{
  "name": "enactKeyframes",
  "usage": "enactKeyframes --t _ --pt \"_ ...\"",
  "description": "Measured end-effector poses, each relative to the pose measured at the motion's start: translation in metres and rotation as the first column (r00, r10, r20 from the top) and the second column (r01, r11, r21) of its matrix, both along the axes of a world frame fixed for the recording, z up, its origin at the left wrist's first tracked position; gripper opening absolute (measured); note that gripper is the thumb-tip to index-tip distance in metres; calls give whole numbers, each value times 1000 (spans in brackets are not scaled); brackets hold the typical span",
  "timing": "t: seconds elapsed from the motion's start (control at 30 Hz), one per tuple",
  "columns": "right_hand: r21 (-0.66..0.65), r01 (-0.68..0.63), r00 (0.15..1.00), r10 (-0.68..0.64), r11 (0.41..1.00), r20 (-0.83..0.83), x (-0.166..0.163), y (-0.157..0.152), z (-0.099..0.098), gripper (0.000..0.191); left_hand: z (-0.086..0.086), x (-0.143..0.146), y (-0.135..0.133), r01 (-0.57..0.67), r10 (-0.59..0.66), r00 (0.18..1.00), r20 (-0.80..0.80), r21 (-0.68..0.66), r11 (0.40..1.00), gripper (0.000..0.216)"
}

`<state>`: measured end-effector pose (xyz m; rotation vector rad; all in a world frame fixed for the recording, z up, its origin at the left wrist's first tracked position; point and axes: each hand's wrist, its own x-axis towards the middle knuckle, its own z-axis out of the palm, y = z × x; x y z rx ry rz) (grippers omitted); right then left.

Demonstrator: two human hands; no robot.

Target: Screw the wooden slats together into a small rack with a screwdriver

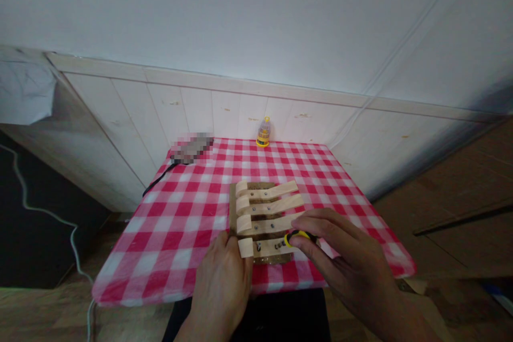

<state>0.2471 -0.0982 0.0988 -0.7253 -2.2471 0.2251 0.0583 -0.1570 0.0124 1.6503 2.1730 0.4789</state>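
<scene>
On the table lies a brown board (233, 208) with several pale wooden strips (280, 204) across it, each with a small block at its left end and screws along it. My left hand (222, 278) grips the board's near left corner, the fingertips partly hidden beneath the nearest strip. In my right hand (340, 256) is a short yellow-and-black screwdriver (294, 237). Its tip points left, at a screw (277, 246) on the nearest strip; whether they touch I cannot tell. Another screw (258, 246) stands up from that strip, nearer its left end.
A red-and-white checked cloth (160, 240) covers the table. At the back, by the panelled wall, stands a clear bottle-shaped container (263, 132) with a yellow base. A blurred item with a black strap (158, 179) lies back left. A white cable (74, 240) hangs at left.
</scene>
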Motion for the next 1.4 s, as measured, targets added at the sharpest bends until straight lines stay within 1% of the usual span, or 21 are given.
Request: enactKeyframes --t 0.13,0.2,0.27,0.33,0.47,0.53,0.7,0.77,0.87,0.97,1.1,1.17,1.27,1.33,1.4 --pt "-5 -7 996 8 1000 89 7 -5 4 39 1 0 0 0 0 1000 0 -14 1000 27" --pt "-5 -6 994 7 1000 109 8 -7 5 42 0 0 0 4 -4 1000 16 -10 1000 29" --pt "-6 16 994 -15 1000 109 7 -8 4 39 -1 -1 0 12 -12 999 36 -10 1000 31" --pt "-15 29 996 -28 999 82 4 -6 3 32 -1 -2 0 17 -16 999 40 -21 1000 31" --pt "-5 7 1000 -7 1000 19 -1 -1 0 17 1 -2 0 8 -7 1000 26 -29 1000 32" --pt "6 10 1000 -10 1000 26 1 0 -2 20 2 -1 0 7 -6 1000 27 -25 1000 32" --pt "30 44 993 -47 999 112 10 -9 -2 41 -1 -1 0 -1 1 1000 22 -11 1000 29" --pt "19 33 992 -35 999 122 10 -11 -2 41 -2 -1 0 0 0 1000 10 0 1000 30" --pt "13 20 997 -21 1000 68 5 -10 -1 28 -4 -2 0 17 -17 1000 5 -7 1000 32" --pt "58 58 998 -60 997 33 1 -6 -2 13 -3 -2 0 24 -24 1000 11 -13 1000 34" --pt "102 98 995 -100 990 17 -1 -2 -3 7 -1 0 0 5 -5 1000 -13 -21 1000 35" --pt "86 89 996 -88 992 -14 -1 -2 -3 8 0 0 0 -1 1 1000 -11 -16 1000 34" --pt "52 37 999 -35 998 -31 -1 -3 -2 14 2 0 -1 -3 3 1000 -4 -5 1000 31" --pt "40 16 1000 -15 999 -5 1 -5 -2 19 3 1 -1 0 0 1000 -1 -15 1000 29" --pt "23 14 999 -15 1000 50 5 -7 -2 28 3 1 0 1 0 1000 7 -36 999 29"
